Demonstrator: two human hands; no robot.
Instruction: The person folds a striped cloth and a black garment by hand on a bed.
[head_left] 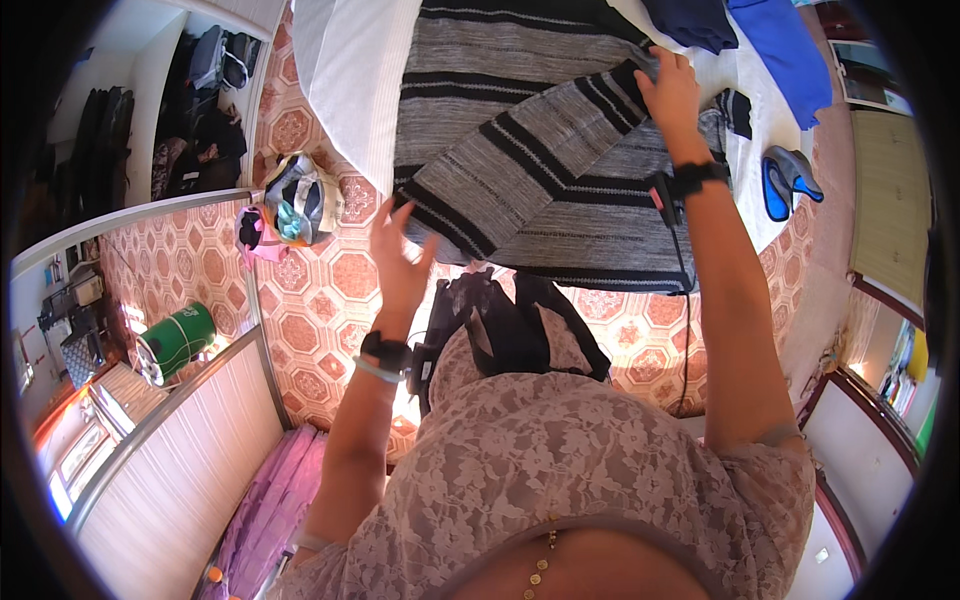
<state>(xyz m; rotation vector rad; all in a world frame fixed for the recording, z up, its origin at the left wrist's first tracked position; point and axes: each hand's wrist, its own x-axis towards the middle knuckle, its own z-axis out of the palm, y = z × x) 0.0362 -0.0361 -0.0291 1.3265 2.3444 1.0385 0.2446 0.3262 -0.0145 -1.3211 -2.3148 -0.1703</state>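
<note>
White cloth (pixel 365 80), blue garment (pixel 785 62) (near sweater (pixel 540 160))

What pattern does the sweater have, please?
The sweater is mottled grey with black stripes, shown best in the head view.

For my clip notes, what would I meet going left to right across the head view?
Green cylinder, bag, left hand, gray-and-black striped sleeve, right hand, blue-and-gray item.

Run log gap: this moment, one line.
left hand: open, by sleeve's near end; right hand: at far end; sleeve: lying across sweater; sweater: on white cloth
</note>
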